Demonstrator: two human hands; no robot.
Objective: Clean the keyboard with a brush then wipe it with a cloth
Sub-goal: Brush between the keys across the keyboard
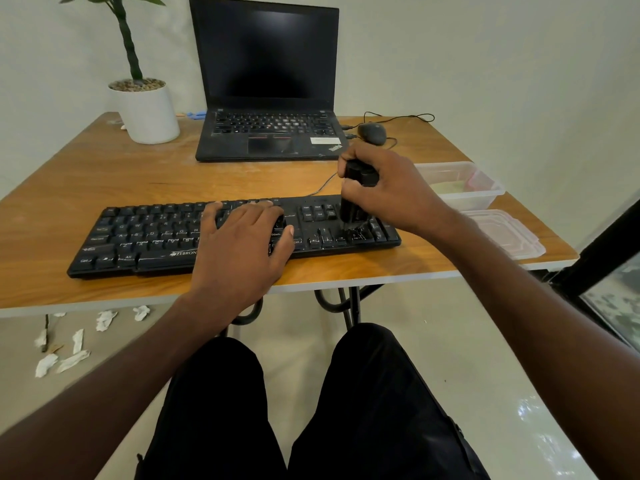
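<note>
A black keyboard [145, 237] lies along the front of the wooden table [104, 174]. My left hand [242, 247] rests flat on its middle keys, fingers spread, holding it down. My right hand [388, 188] grips a black brush [353, 206] upright, its bristles touching the keys at the keyboard's right end, by the number pad. A yellowish cloth [450, 187] lies inside a clear plastic box [485, 199] at the table's right side.
A black laptop [266, 98] stands open behind the keyboard, with a wired mouse [372, 132] to its right. A white plant pot [147, 112] is at the back left. The box lid [502, 233] lies near the right edge. Paper scraps litter the floor [69, 348].
</note>
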